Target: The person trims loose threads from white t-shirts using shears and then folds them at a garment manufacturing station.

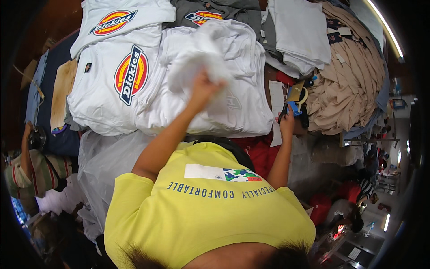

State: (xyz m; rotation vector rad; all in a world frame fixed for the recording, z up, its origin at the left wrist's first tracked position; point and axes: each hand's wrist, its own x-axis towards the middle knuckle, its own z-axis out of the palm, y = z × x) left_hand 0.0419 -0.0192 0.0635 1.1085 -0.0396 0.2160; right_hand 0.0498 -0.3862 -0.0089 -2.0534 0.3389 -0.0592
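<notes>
My left hand [205, 92] is raised over the white shirts in the middle of the table, closed on a white shirt [197, 67] whose lifted cloth is blurred by motion. Beneath it lie more white shirts [251, 112], layered in a pile. Directly left is a white shirt with a red, yellow and blue logo [103, 105]. At the table's right side, my right hand [288, 120] is closed around the black handles of what look like scissors [283, 113]. Their blades are hard to make out. A blue object [294, 108] and a roll of tape [303, 96] are close by.
Beige garments [345, 89] are heaped at the right, beside folded white cloth [302, 38]. Dark grey shirts [242, 5] lie at the back. Clear plastic sheeting [107, 154] hangs at the near left edge. Another person's hand [29, 129] rests by an iron [38, 138] at far left.
</notes>
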